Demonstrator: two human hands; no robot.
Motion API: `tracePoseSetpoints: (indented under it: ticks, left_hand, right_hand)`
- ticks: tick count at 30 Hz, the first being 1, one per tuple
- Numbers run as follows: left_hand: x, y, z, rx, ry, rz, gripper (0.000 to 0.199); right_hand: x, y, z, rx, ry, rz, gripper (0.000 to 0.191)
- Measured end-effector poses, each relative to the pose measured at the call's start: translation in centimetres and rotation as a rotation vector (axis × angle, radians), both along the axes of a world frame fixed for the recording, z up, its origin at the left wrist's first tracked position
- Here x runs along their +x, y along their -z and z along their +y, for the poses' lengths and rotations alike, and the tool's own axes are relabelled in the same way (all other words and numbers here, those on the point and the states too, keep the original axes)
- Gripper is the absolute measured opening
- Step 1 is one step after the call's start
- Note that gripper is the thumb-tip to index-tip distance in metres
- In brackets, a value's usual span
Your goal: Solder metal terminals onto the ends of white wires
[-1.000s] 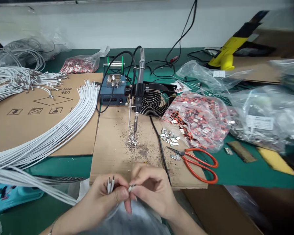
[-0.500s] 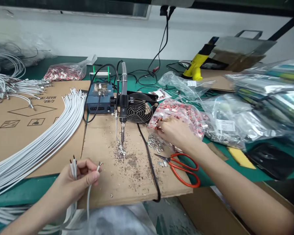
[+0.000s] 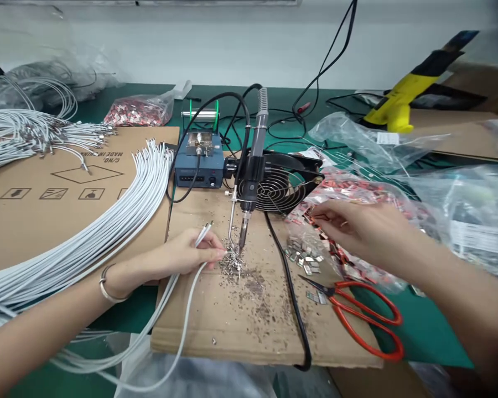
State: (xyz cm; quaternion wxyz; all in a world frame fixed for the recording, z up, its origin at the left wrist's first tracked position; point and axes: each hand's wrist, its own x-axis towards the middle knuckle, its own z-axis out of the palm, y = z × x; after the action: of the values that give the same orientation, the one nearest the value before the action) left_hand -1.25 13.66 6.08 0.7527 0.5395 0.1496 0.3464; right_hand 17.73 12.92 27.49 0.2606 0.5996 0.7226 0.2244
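Matt brown cardboard point(image 3: 207, 331); glossy clear plastic bags point(image 3: 352, 132).

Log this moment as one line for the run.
left hand: holding white cables near soldering iron | right hand: at bag of red pieces, grip unclear | scissors: partly on cardboard

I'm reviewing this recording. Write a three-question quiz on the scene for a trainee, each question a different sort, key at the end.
1. Multiple choice: what colour are the cables in the left hand?
a) black
b) white
c) green

2. True or false: the right hand is at the bag of red pieces.

3. Fill the blank: the wire spool stands just behind the ____ box.

Key: 1 b; 2 true; 3 blue.
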Motion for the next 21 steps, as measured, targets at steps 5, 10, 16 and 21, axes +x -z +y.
tracePoseSetpoints:
  ticks: [5, 10, 16, 21]
  left_hand:
    - [0.8, 0.3, -0.1, 0.057, -0.028, -0.03, 0.019]
    - [1.1, 0.6, -0.2, -0.018, -0.059, -0.044, 0.022]
    - [0.9, 0.2, -0.2, -0.05, -0.024, -0.071, 0.021]
    - [0.9, 0.1, -0.2, -0.087, -0.007, -0.08, 0.022]
  right_hand:
    - [-2.4, 5.5, -3.6, -0.183, 0.46, 1.306, 0.044]
    - [-3.4, 9.5, -3.3, -0.257, 0.716, 1.623, 0.06]
    - [-3.2, 9.9, -3.0, -0.298, 0.713, 1.731, 0.048]
    - [-3.1, 10.0, -3.2, -0.292, 0.695, 1.766, 0.039]
